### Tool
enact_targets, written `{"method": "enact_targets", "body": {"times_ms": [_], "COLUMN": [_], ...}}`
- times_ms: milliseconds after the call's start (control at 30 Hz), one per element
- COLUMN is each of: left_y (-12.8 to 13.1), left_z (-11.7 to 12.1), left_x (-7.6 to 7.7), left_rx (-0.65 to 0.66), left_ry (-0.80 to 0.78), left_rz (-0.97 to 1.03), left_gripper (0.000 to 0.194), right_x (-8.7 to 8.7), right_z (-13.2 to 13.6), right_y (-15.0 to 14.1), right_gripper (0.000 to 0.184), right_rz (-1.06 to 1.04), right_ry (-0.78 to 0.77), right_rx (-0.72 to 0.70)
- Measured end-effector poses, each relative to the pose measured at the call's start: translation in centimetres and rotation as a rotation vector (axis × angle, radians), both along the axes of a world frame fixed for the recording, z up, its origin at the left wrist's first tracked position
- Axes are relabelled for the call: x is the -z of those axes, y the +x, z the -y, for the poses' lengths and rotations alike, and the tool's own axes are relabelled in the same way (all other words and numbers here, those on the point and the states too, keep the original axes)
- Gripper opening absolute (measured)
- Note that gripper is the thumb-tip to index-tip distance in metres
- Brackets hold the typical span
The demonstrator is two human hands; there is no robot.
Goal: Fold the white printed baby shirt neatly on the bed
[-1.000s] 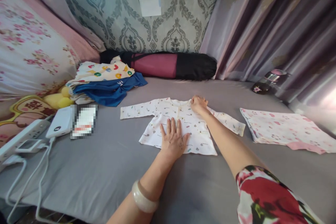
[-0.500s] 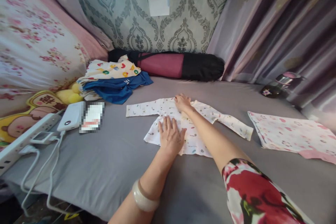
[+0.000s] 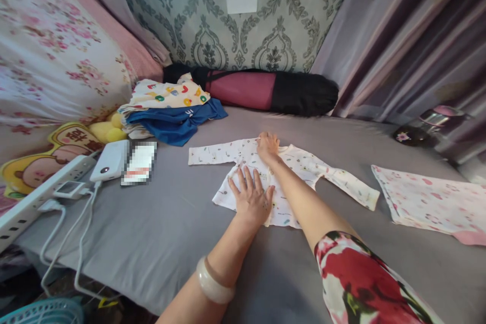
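The shirt [image 3: 247, 154] is pressed by the spread left hand [image 3: 252, 202]; whether it is pinched by the right hand [image 3: 268, 147] is unclear. Wrinkles could be caused by uneven pulling.

Bed [image 3: 170, 233], back edge: blk/maroon bag [image 3: 241, 91]. Nr L edge: wht pwr strip [image 3: 32, 201], wht pwr bank [image 3: 111, 161]. Nr back R corner: pink-lid pot [image 3: 427, 125].

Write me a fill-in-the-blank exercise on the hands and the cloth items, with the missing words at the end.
The left hand lies ____ down on the small shirt.
A pale bangle circles the ____ wrist.
The hand nearer the shirt's collar is the ____ one.
Just beneath the cream printed cloth, a ____ garment shows.

Missing words: palm; left; right; blue.
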State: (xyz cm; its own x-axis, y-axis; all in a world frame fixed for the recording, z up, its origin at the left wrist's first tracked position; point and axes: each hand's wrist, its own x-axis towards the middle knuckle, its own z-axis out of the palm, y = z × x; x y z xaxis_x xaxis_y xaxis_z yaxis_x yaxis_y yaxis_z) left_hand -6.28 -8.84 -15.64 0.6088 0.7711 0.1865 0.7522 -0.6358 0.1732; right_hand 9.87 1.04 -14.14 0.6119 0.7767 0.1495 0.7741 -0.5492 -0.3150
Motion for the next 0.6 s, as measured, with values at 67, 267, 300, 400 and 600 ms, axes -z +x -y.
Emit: {"method": "enact_targets", "body": {"times_ms": [67,267,300,400,600], "left_y": [-0.1,-0.8,-1.1,-2.0,-2.8], "left_z": [-0.1,-2.5,-3.1,-5.2,-7.7], "left_x": [-0.5,-3.2,-3.5,-4.0,-4.5], "left_rx": [-0.002,-0.026,-0.075,-0.278,-0.418], "left_ry": [-0.006,-0.056,-0.066,-0.053,-0.247], "left_rz": [0.001,0.138,0.178,0.249,0.173], "left_gripper": [0.068,0.048,0.046,0.040,0.037], "right_x": [0.1,-1.4,-1.8,-3.0,-3.1], "right_z": [-0.1,0.3,0.8,3.5,12.7], "right_y": [0.0,1.2,1.4,1.4,-1.7], "right_gripper": [0.029,0.034,0.036,0.044,0.043], "right_rz": [0.007,-0.131,-0.158,-0.150,-0.035], "right_ry": [-0.001,-0.069,-0.076,-0.044,-0.042], "right_rx": [0.004,-0.099,-0.127,-0.169,-0.342]}}
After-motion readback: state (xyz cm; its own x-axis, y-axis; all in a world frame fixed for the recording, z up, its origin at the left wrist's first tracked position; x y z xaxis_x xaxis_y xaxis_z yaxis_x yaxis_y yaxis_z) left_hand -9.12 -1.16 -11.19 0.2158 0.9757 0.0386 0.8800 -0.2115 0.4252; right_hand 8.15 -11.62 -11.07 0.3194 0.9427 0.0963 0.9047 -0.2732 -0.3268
